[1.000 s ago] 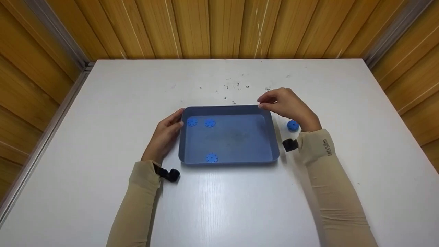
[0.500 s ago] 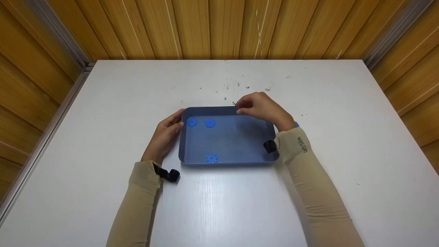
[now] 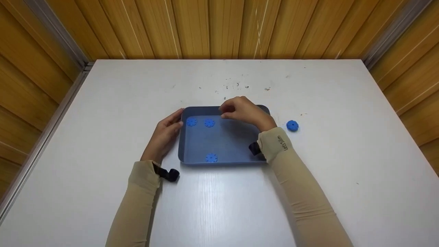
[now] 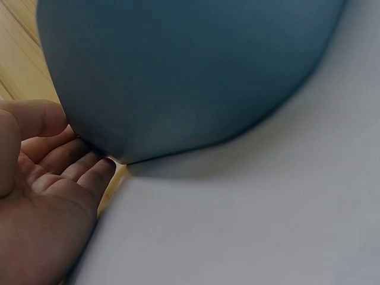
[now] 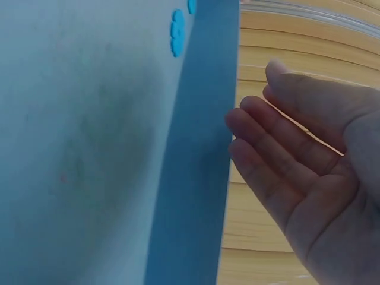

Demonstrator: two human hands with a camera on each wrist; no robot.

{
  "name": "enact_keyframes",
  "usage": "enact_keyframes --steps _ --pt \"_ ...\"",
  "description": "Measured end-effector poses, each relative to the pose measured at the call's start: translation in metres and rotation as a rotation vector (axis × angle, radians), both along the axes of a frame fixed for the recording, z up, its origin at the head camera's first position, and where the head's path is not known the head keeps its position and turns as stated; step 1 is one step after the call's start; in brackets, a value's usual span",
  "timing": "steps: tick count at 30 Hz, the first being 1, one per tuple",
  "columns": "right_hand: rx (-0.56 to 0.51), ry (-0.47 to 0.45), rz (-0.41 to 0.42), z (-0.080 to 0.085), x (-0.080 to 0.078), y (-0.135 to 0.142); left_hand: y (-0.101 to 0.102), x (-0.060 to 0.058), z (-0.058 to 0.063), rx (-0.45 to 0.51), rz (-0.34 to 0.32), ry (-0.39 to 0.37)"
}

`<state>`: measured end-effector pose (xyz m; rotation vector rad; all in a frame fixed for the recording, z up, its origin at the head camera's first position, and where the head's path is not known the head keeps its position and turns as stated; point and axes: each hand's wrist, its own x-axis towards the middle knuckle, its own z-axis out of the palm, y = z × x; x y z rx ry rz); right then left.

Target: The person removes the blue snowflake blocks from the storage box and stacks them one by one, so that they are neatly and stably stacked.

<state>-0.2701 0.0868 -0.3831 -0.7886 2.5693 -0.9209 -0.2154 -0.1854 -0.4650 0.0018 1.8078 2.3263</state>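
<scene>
on the white table [image 3: 103, 113], near its middle, lies the shallow tray [image 3: 202, 142], and it has three blue toothed discs inside: the far-left disc [image 3: 191, 121], the second far disc [image 3: 209, 122] just beside it, and the near disc [image 3: 211, 157] by the near wall. outside, to the right, rests the loose blue piece [image 3: 292, 126] — one disc or several stacked, i cannot tell.

the left hand [image 3: 163, 133] lies against the left wall at the far corner, thumb and fingers loosely spread; it seems to steady the tray. the right hand [image 3: 245, 113] is at the far wall, fingers softly bent, thumb apart from them, and i see nothing in its hold. whether its tips touch the rim, i cannot tell.

i judge that the step in hand is arranging discs in the tray. the next move probably calls for a choice: lower the fingertips to the second far disc — or reach over the right wall and pinch the loose blue piece by its edge.
</scene>
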Motion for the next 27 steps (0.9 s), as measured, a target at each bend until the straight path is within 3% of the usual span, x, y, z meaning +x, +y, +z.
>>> enact_keyframes --steps 12,27 --pt "0.002 -0.062 0.050 -0.014 -0.002 -0.023 0.001 0.001 -0.001 0.016 -0.005 0.010" --pt "0.052 -0.076 0.067 -0.029 -0.003 -0.038 0.000 0.001 -0.001 0.033 -0.004 0.021"
